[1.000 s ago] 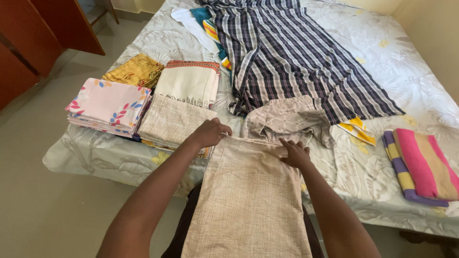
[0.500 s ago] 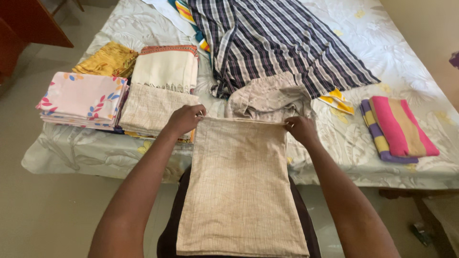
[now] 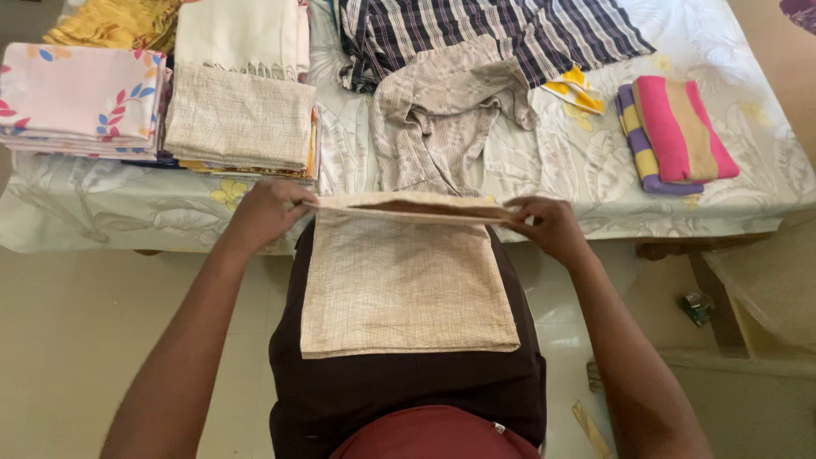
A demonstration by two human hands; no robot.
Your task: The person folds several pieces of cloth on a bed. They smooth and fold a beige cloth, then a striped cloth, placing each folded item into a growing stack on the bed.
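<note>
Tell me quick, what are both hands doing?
Left hand: closed, pinching the left top corner of the beige cloth.
Right hand: closed, pinching its right top corner.

Bed point(image 3: 102, 217) with pale leaf-print sheet spans top of view. All else placed relative to crumpled beige garment point(image 3: 438, 110) at bed's middle. Just left: folded beige checked cloth point(image 3: 240, 117) atop small stack. Further left: pink floral folded stack point(image 3: 81, 102). Above-left: cream folded cloth point(image 3: 242, 34), mustard cloth point(image 3: 115, 21) beyond it. Above, touching: dark plaid cloth point(image 3: 476, 30). Right: small yellow-white piece point(image 3: 576, 89), then pink-and-tan striped folded towel point(image 3: 676, 132). Below-right, off bed: small green object point(image 3: 697, 306) on floor.
</note>
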